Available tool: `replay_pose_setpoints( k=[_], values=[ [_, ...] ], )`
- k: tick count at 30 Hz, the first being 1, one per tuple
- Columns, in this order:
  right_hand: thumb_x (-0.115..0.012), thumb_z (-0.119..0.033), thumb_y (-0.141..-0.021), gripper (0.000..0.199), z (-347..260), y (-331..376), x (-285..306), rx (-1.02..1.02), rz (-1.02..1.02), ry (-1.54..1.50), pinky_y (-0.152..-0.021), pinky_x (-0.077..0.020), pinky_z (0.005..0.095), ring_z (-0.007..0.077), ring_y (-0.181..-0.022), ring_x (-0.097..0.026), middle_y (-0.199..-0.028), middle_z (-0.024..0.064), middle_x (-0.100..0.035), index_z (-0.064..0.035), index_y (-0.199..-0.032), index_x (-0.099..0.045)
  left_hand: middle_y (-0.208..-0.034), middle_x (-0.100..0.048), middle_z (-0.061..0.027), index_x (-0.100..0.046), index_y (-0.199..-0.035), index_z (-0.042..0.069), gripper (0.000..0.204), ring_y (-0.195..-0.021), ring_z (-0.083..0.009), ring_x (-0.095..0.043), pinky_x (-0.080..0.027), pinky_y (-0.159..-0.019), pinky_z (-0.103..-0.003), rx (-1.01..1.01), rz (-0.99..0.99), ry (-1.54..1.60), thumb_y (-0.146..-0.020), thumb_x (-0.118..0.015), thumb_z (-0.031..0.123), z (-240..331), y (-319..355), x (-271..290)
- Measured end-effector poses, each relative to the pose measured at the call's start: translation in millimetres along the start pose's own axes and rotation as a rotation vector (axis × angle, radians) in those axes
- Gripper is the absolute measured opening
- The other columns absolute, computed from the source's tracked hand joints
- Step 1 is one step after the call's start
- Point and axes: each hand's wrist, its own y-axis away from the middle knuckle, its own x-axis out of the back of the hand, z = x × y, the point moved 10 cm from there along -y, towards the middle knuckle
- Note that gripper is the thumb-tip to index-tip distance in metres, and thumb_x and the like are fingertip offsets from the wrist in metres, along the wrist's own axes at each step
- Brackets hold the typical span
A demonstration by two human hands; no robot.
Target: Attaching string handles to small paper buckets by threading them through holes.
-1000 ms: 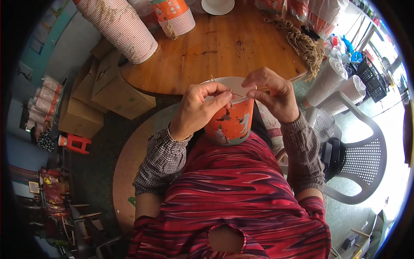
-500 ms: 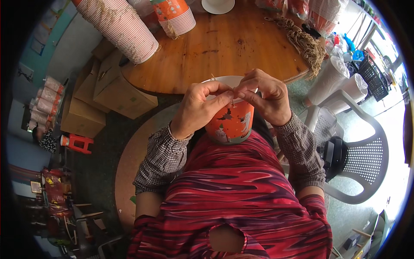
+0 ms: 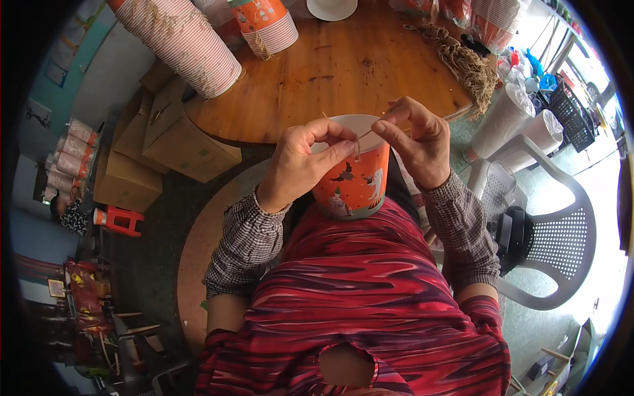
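Note:
An orange paper bucket point(image 3: 353, 183) with bat and ghost-like figures rests upright against my lap, its white inside showing at the top. At its rim my left hand point(image 3: 305, 155) pinches a thin tan cord point(image 3: 367, 134) between thumb and forefinger. The cord's other end is held by my right hand point(image 3: 417, 140), thumb against forefinger, so a short length stretches between the hands. A small loop of cord hangs at a hole in the bucket's near side, just below the rim.
The round wooden table point(image 3: 343, 72) bears stacked buckets point(image 3: 191, 56), a white bowl point(image 3: 332, 8) and a bundle of tan cords point(image 3: 459, 63). Cardboard boxes point(image 3: 188, 142) stand left. A grey plastic chair point(image 3: 561, 231) is close on my right. A red stool point(image 3: 122, 220) stands farther left.
My right hand has drawn away to the right from my left, pulling the cord out between them. The left hand and bucket have hardly moved.

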Motion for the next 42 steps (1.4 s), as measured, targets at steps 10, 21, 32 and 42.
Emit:
replay_pose_setpoints(
  k=[10,21,32,42],
  values=[
    [-0.072,-0.007,-0.073,0.011,-41.7,1.3,8.7,0.282,-0.069,0.479,-0.072,-0.0436,0.0326,0.0215,-0.072,-0.057,-0.072,0.0046,-0.058,-0.0061,-0.075,-0.062,-0.08,-0.067,-0.0044,-0.065,-0.09,-0.002,0.012,-0.078,-0.0096,-0.061,-0.048,-0.073,-0.025,-0.116,0.035,-0.182,-0.087,-0.065,0.01,11.8,1.9,5.1],
    [-0.075,-0.004,-0.075,0.01,-38.5,-1.9,-19.3,0.156,-0.138,0.084,-0.066,-0.0448,0.0273,0.0154,-0.074,-0.054,-0.077,0.0029,-0.056,-0.0051,-0.083,-0.069,-0.09,-0.066,-0.0026,-0.065,-0.1,-0.004,0.021,-0.085,-0.0073,-0.059,-0.048,-0.077,-0.023,0.053,-0.031,0.188,-0.09,-0.063,0.015,11.0,3.6,-11.2],
    [-0.063,-0.011,-0.09,0.02,13.3,12.5,-25.9,-0.32,-0.169,-0.364,-0.076,-0.0503,0.0237,0.0094,-0.083,-0.061,-0.091,0.0038,-0.068,0.0026,-0.104,-0.066,-0.094,-0.066,-0.0038,-0.063,-0.1,-0.003,0.018,-0.088,-0.0074,-0.06,-0.048,-0.08,-0.021,0.054,0.03,0.279,-0.093,-0.059,0.013,3.1,4.7,-8.3],
    [-0.066,-0.007,-0.086,0.013,15.2,16.0,-24.5,-0.234,-0.163,-0.228,-0.072,-0.0496,0.0223,0.0065,-0.077,-0.06,-0.084,0.0029,-0.067,0.0007,-0.096,-0.066,-0.091,-0.066,-0.0031,-0.063,-0.098,-0.002,0.017,-0.086,-0.007,-0.059,-0.048,-0.079,-0.021,0.001,0.074,0.197,-0.094,-0.057,0.014,3.0,4.8,-4.3]
  ],
)
